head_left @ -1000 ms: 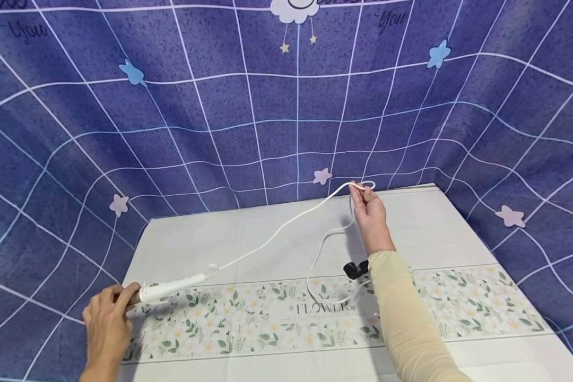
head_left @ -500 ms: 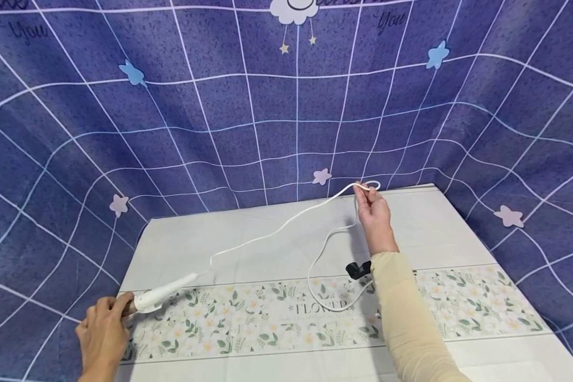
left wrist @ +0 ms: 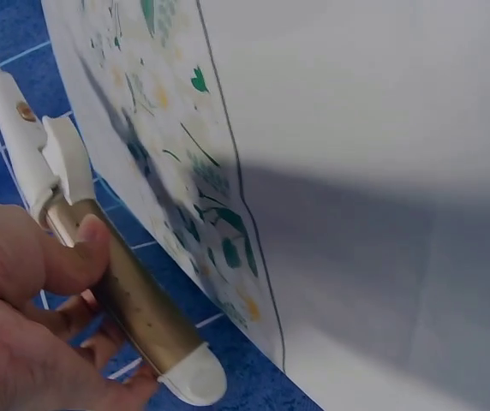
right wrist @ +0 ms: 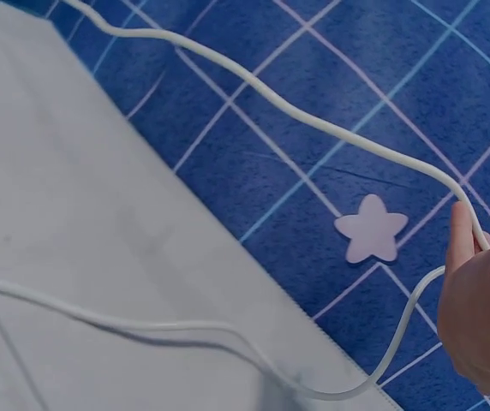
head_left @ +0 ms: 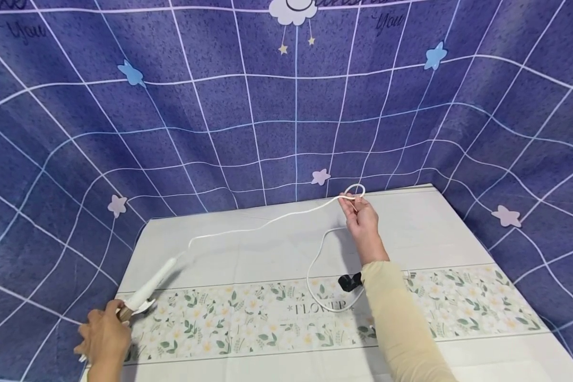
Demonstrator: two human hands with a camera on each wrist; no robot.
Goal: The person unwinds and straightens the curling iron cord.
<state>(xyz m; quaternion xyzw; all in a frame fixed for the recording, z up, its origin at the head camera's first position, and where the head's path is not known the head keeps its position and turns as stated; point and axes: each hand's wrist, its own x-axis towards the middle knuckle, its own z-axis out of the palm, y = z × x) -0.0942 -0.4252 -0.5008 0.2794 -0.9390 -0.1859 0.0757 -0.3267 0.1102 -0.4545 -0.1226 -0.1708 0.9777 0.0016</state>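
Note:
A curling iron with a white handle and gold barrel is in my left hand, which grips it by the barrel at the table's left edge. Its handle slants up toward the back of the table, and the white tip shows past the fingers in the left wrist view. From the handle a white cord runs slackly right to my right hand. That hand pinches the cord near the table's back edge, a small loop standing above the fingers. More cord drops from there onto the table.
The table has a pale cover with a floral band. A blue grid-patterned curtain surrounds its back and sides. A black object sits against the right sleeve, and what looks like a plug lies just right of it.
The curling iron has turned so its handle points more steeply toward the back, and the cord has slackened. My right hand has gone slightly right, then back left and a little lower.

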